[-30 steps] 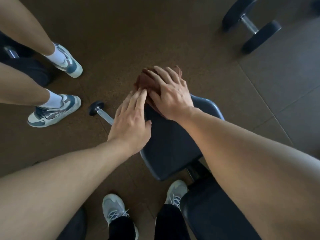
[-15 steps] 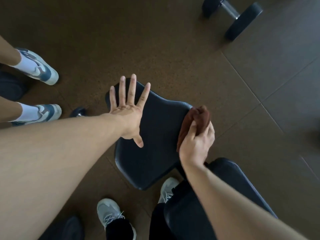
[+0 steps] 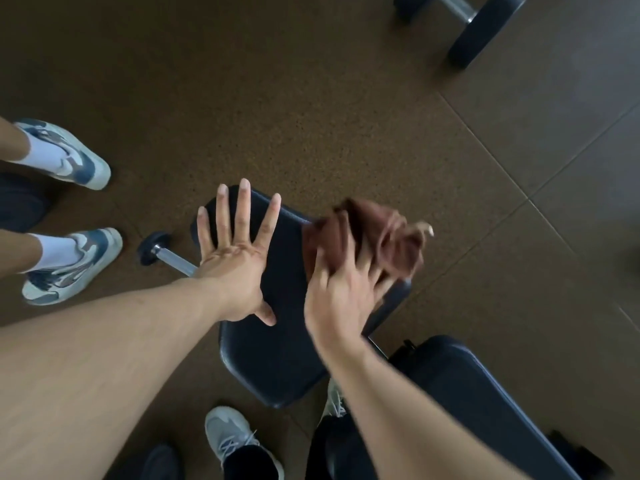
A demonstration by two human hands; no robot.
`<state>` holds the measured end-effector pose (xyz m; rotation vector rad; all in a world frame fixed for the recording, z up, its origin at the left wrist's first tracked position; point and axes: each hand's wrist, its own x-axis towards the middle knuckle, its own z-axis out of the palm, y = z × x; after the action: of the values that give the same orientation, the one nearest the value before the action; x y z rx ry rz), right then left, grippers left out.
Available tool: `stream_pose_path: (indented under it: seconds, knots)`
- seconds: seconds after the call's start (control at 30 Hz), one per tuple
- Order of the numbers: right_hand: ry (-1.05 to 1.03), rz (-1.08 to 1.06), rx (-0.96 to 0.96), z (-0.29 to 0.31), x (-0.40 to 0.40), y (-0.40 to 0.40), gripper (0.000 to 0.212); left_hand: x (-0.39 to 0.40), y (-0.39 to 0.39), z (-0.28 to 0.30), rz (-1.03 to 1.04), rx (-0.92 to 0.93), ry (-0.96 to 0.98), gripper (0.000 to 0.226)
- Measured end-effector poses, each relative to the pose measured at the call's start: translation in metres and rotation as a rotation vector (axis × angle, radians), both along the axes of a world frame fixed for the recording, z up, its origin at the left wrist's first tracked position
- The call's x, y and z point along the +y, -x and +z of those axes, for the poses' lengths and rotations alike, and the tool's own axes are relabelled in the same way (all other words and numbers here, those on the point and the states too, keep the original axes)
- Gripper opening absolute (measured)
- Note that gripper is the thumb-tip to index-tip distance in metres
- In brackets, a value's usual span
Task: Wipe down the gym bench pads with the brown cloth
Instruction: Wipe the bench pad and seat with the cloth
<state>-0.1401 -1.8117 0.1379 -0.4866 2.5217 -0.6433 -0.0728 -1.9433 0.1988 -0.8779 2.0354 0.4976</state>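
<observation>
Two hands at work: my left hand lies spread flat on the seat pad near its left edge, steadying it. My right hand grips the bunched brown cloth at the pad's far right corner. I judge the wipe midway; next, drag the cloth across the bare middle.

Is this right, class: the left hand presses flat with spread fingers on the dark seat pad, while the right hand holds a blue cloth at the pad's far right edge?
One detail is wrong: the cloth is brown, not blue. The head view shows the right hand gripping it at the far right edge of the seat pad, blurred by motion. The left hand does press flat there with fingers spread.
</observation>
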Motion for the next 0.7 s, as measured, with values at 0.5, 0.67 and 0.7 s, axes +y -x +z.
stream_pose_path:
  seconds: [0.5, 0.67, 0.7]
  knots:
    - [0.181, 0.467, 0.042, 0.006, -0.039, 0.060, 0.045, 0.001, -0.010, -0.012, -0.008, 0.097, 0.051, 0.173]
    - [0.260, 0.484, 0.271, -0.024, 0.021, 0.013, 0.056, 0.000, -0.023, -0.022, -0.027, 0.255, 0.105, 0.175]
    - [0.249, 0.469, 0.280, -0.025, 0.024, 0.005, 0.056, 0.000, -0.030, -0.024, -0.037, 0.316, 0.126, 0.173]
